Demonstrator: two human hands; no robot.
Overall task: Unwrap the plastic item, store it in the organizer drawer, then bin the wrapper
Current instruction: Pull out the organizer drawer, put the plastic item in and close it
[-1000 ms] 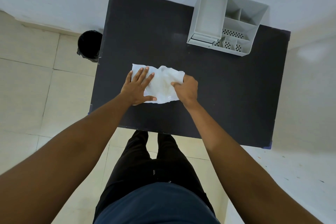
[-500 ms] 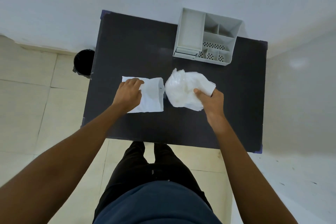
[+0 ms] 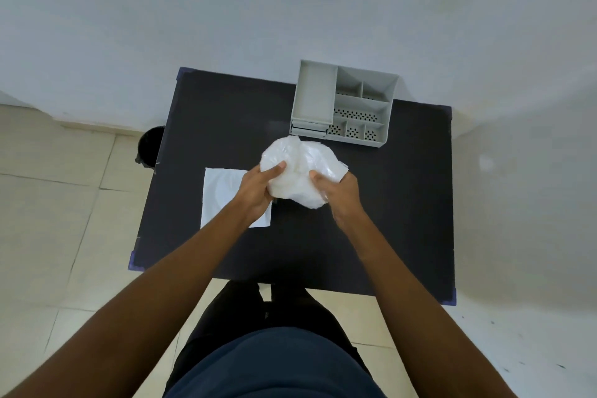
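Both hands, left hand [image 3: 256,189] and right hand [image 3: 339,194], clutch crinkled translucent white plastic item [image 3: 298,168] above table [image 3: 371,220]; flat white wrapper [image 3: 221,194] alongside, no readable writing.

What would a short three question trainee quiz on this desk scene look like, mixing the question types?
1. True or false: both hands, left hand and right hand, grip the crumpled translucent plastic bundle.
2. Where does the flat white wrapper sheet lie? A) in the grey compartmented plastic organizer B) on the black tabletop C) in the black round bin
3. Fill in: the bin stands on the floor off the table's ____ edge, as the person sees it.

Key: 1 true; 2 B; 3 left.
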